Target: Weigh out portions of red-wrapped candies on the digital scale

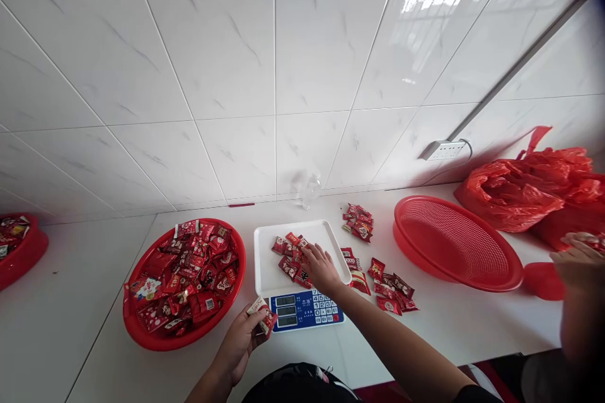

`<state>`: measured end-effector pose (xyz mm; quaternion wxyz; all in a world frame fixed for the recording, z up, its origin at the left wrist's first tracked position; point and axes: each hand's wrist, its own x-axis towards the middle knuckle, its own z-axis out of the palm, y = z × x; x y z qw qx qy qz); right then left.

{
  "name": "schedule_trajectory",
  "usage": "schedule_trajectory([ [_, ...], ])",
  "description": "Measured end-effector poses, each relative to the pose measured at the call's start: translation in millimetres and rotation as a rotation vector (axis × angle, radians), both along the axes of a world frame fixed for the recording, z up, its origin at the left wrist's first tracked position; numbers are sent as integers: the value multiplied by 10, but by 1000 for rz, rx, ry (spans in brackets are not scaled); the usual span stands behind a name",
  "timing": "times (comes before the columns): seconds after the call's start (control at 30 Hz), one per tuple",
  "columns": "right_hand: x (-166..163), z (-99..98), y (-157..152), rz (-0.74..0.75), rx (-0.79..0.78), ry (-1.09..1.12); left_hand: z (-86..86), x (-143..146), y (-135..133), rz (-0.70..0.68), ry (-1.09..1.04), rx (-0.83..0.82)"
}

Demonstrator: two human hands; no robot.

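My left hand (237, 338) is closed round a red-and-white snack packet (268, 320), just in front of the scale's left corner. On the white tray (267, 271) of a digital scale (307, 310) lies a small heap of red snack packets (287, 264). My right hand (322, 269) reaches over the tray's right side, fingers stretched out and resting on the heap's edge; its palm is turned down and hides part of the keypad. Left of the scale stands a red basket (137, 334) heaped with similar packets.
Small piles of packets (359, 223) lie right of the scale, beside a red perforated basket (454, 245). Red plastic bags (515, 195) and a power strip (444, 150) are by the tiled wall. Another person's hand (579, 258) shows at far right. Another red basket (33, 252) stands far left.
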<state>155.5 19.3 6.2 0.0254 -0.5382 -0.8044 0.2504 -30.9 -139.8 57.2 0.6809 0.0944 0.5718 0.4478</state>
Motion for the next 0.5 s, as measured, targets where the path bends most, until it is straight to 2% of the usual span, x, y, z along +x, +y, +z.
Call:
schedule_trajectory([
  [0.17,113,-6,61,-137,-62,52,-12,-12,-17,-11,6,-8],
  [0.33,117,75,97,-221,-78,133,16,-6,-42,-16,24,-17],
  [0.5,152,143,103,-380,-112,240,21,-20,-62,6,12,-20],
])
